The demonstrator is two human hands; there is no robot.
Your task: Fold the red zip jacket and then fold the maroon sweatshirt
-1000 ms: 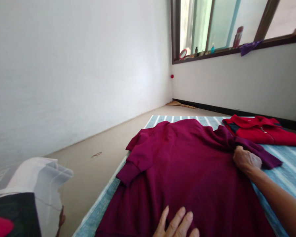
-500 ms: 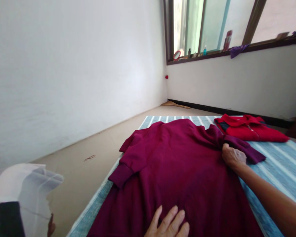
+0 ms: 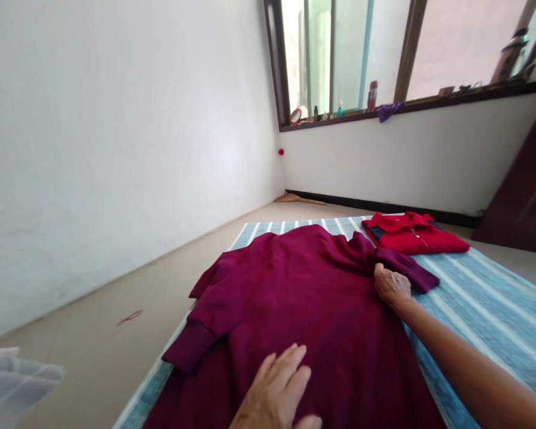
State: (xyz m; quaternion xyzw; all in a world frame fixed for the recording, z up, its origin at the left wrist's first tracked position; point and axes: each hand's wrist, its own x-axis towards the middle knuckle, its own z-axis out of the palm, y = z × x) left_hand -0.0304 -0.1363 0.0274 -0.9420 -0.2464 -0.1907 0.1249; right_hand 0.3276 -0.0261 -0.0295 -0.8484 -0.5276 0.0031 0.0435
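A maroon sweatshirt (image 3: 295, 298) is spread on the striped blue cloth, its left sleeve folded inward with the cuff at the left edge. My right hand (image 3: 392, 285) is closed on the sweatshirt's fabric near the right sleeve, whose cuff sticks out beyond it. Over the lower middle of the garment is my left hand (image 3: 277, 390), fingers stretched out and holding nothing. Whether its palm touches the fabric I cannot tell. The sweatshirt's lower end runs out of view.
A folded red zip-collar top (image 3: 415, 233) lies on the striped blue cloth (image 3: 473, 286) at the far right. Whitish sheer material (image 3: 18, 381) is at lower left. A thin loop (image 3: 129, 317) and a broom (image 3: 299, 198) lie on the floor. Bottles line the windowsill (image 3: 339, 121).
My left hand has moved up and forward over the sweatshirt. My right hand keeps its hold by the right sleeve. The view has turned to the right.
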